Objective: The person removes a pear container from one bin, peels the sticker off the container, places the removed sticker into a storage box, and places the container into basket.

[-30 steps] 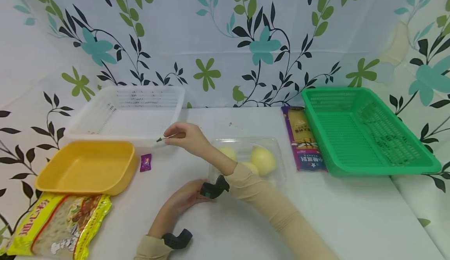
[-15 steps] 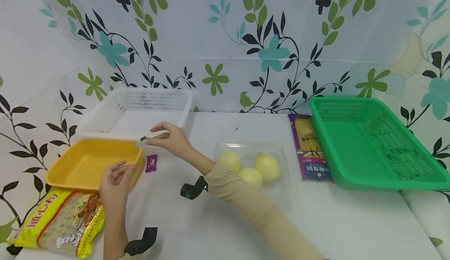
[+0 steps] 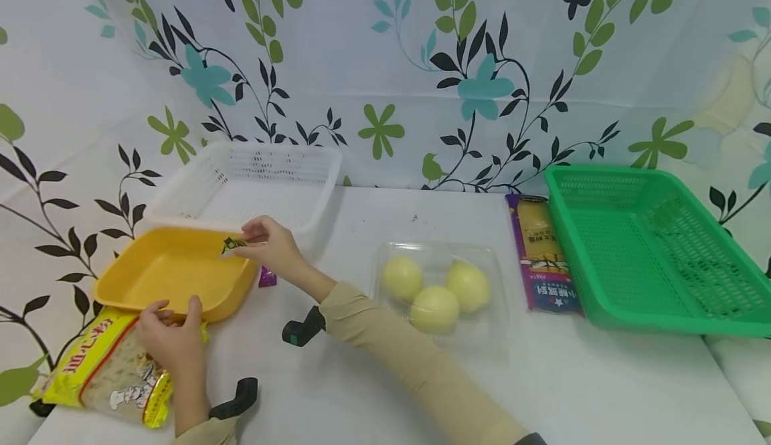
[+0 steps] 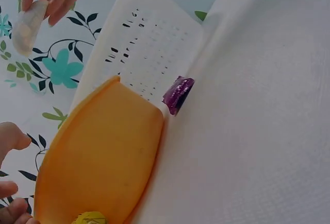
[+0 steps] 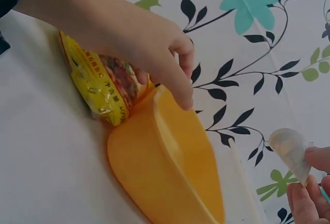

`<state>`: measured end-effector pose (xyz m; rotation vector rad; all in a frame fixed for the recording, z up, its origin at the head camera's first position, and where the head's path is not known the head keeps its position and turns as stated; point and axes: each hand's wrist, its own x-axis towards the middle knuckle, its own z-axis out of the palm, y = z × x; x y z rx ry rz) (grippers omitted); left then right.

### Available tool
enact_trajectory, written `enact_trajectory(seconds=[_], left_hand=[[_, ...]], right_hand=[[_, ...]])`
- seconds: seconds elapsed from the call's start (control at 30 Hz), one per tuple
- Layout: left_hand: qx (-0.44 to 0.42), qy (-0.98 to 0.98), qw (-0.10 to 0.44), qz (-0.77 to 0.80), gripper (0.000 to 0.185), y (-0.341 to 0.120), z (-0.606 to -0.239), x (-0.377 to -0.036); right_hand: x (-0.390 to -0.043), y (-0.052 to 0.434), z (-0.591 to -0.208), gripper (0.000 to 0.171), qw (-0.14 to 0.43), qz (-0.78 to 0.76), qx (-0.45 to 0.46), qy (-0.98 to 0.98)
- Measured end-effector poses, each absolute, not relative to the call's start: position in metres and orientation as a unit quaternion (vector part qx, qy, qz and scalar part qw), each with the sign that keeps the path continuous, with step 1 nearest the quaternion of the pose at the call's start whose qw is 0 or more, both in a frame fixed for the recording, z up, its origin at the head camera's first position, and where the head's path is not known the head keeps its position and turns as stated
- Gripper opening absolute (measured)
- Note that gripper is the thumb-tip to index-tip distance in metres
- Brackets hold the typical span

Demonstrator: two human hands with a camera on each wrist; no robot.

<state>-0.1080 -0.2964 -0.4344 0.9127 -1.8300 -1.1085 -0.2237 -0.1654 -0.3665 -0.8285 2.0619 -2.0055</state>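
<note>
My right hand (image 3: 274, 251) pinches a small thin piece (image 3: 231, 245), pale on one side with dark green print on the other, above the yellow basin's far right rim. In the left wrist view this piece (image 4: 28, 27) looks whitish and curved; its exact kind is unclear. My left hand (image 3: 173, 341) is at the near side of the yellow basin (image 3: 153, 268), over the yellow food bag (image 3: 105, 368), with thumb and fingers apart and nothing seen between them. A small purple packet (image 3: 268, 277) lies right of the basin.
Behind the basin stands a white basket (image 3: 259, 194). A clear plastic box (image 3: 442, 251) with three round pale-yellow fruits (image 3: 435, 309) sits mid-table. To the right are a purple-and-gold pasta bag (image 3: 542, 257) and a green basket (image 3: 650, 257).
My left hand has moved from mid-table to the basin's near side. My right hand has carried the small piece from the white basket's front to over the basin. The view has shifted.
</note>
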Motion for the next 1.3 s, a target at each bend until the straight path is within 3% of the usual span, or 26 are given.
enact_trajectory(seconds=[0.13,0.33,0.5,0.87,1.17,1.3], left_hand=[[0.361,-0.736,0.353,-0.451,0.055,-0.294,-0.439,-0.112],[0.348,-0.745,0.358,-0.443,0.062,-0.295,-0.446,-0.116],[0.365,-0.75,0.342,-0.433,0.069,-0.296,-0.45,-0.114],[0.34,-0.733,0.4,-0.433,0.059,-0.295,-0.457,-0.125],[0.322,-0.731,0.432,-0.418,0.046,-0.295,-0.461,-0.123],[0.328,-0.73,0.426,-0.421,0.045,-0.296,-0.457,-0.123]], right_hand=[[-0.222,-0.179,-0.376,0.036,0.078,-0.655,-0.271,0.701],[-0.216,-0.193,-0.391,0.044,0.104,-0.615,-0.252,0.74],[-0.211,-0.197,-0.406,0.04,0.115,-0.573,-0.269,0.766],[-0.212,-0.201,-0.409,0.027,0.095,-0.488,-0.317,0.808],[-0.213,-0.209,-0.402,0.057,0.083,-0.385,-0.351,0.85],[-0.215,-0.208,-0.398,0.06,0.084,-0.378,-0.356,0.851]])
